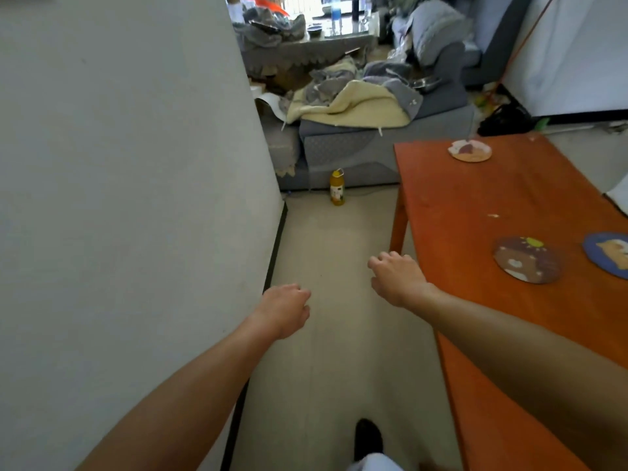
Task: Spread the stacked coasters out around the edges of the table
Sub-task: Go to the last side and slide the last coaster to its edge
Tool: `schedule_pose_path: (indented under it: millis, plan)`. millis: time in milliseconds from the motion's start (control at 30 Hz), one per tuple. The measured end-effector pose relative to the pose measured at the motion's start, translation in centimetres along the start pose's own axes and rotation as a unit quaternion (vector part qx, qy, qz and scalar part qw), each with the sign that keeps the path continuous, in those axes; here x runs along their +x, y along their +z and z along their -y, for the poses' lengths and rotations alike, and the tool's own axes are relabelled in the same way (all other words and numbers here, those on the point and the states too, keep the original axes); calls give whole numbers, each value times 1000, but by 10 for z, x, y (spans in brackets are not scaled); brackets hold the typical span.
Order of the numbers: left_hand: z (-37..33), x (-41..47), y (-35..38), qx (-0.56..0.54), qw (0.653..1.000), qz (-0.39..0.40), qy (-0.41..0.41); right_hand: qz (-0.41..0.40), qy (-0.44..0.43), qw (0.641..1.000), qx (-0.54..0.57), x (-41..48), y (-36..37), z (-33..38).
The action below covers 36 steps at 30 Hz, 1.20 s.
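An orange-brown wooden table [475, 205] fills the right side. Three round coasters lie flat on it, apart from each other: a pale one with a purple shape [470, 150] near the far edge, a brown bear one [526, 259] in the middle, and a blue one [608, 254] cut off by the right border. My right hand [396, 278] hovers just off the table's left edge, fingers curled loosely, nothing in it. My left hand [287, 309] hangs over the floor to the left, fingers curled under, holding nothing.
A white wall [136, 164] stands close on the left. A yellow bottle [337, 187] sits on the floor ahead, in front of a grey sofa [373, 154] piled with blankets. My dark shoe [368, 438] shows at the bottom.
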<state>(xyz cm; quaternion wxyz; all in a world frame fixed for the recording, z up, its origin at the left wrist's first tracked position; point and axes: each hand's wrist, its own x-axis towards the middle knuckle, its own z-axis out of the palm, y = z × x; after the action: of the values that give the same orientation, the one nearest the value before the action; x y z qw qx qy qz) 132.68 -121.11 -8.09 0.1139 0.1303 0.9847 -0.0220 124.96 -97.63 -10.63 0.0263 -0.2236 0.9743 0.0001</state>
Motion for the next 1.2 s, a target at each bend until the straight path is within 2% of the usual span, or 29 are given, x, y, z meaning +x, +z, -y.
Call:
schedule_pose_path:
  millis: [233, 400, 733, 1000, 1200]
  plan:
    - [25, 131, -28, 10, 998, -18, 61, -3, 77, 997, 18, 90, 5, -57]
    - [18, 220, -49, 4, 994, -10, 112, 0, 121, 992, 30, 133, 7, -107]
    - [-47, 379, -68, 16, 958, 24, 286, 45, 294, 955, 15, 124, 26, -231]
    - [-113, 501, -63, 48, 893, 41, 446, 86, 471, 876, 66, 92, 53, -299]
    - [-165, 560, -49, 89, 828, 84, 547, 109, 595, 781, 152, 74, 73, -287]
